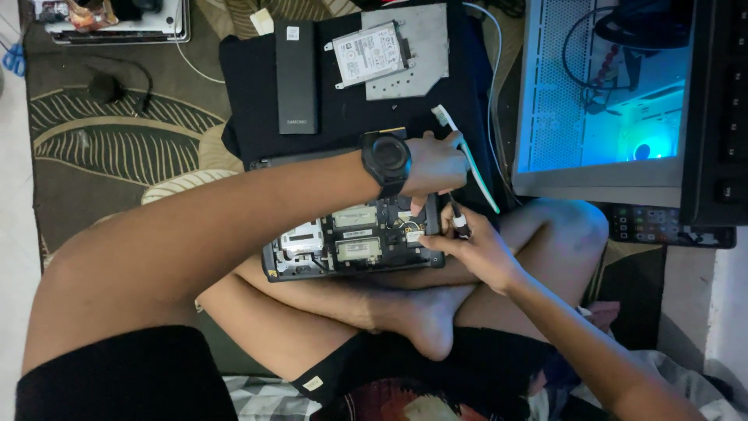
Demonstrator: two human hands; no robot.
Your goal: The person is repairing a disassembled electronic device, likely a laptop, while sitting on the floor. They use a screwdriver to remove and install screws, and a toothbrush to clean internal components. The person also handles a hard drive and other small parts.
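Two bare hands meet over an opened laptop (pixel 354 242) that rests upside down on the person's crossed legs, its bottom cover off and its boards and metal shields showing. The left hand (pixel 434 165), with a black wristwatch (pixel 386 159) on its wrist, reaches across the machine; its fingers are curled together around the handle of a toothbrush (pixel 466 156), whose white bristled head sticks up and away past the knuckles while the teal handle runs down beyond the fingertips toward the right hand. The left fingertips press down at the right end of the laptop's open bay. The right hand (pixel 477 248) comes in from below, thumb and forefinger pinched on a small screwdriver (pixel 458 218) with a black and white grip, its tip just beneath the left fingertips at the laptop's right edge.

Beyond the left knuckles, on a black cloth (pixel 257 86), lie a long black battery pack (pixel 296 76), a bare hard drive (pixel 368 53) and a grey metal cover plate (pixel 425 58) under it. Right of both hands stands a lit computer case (pixel 600 101) with a glowing blue fan.
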